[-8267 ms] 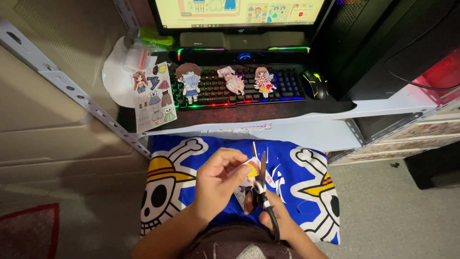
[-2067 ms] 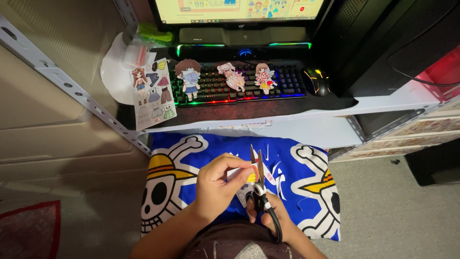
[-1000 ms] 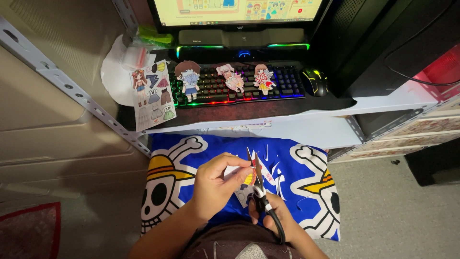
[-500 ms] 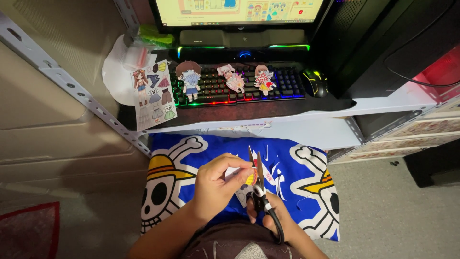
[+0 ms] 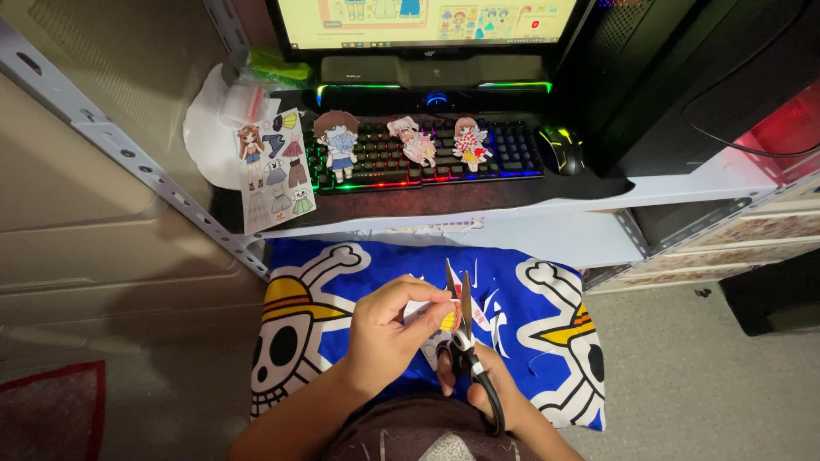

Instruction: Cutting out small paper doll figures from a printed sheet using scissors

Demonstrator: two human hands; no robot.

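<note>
Below a white desk shelf (image 5: 547, 235), a blue cushion (image 5: 512, 294) printed with skulls in straw hats lies across the person's lap and forms the backdrop for the hands. Just above the cushion, the left hand (image 5: 389, 333) pinches a small paper cutout (image 5: 446, 319), white with a red and yellow patch, its thumb and fingertips pressed together on the paper's left edge. The right hand (image 5: 483, 388) sits lower, close to the body, its fingers curled through the black handles of a pair of scissors (image 5: 461, 329). The blades point up and away from the person and stand slightly apart, with the cutout right at them; whether the paper lies between the blades or only beside them cannot be told. The two hands are nearly touching.

Further out, on the dark desk mat, a keyboard (image 5: 521, 154) glows with rainbow lighting. Three paper dolls (image 5: 339, 141) lie on its keys, side by side. To the left of the keyboard rests a printed sheet (image 5: 273, 175) showing a doll figure and small clothes, partly over a white round piece of paper (image 5: 205, 128). A black mouse (image 5: 561, 149) sits just right of the keyboard. A lit monitor (image 5: 427, 17) stands behind, with a dark computer tower (image 5: 666, 77) to its right. A grey perforated metal rail (image 5: 128, 158) runs diagonally at the left.
</note>
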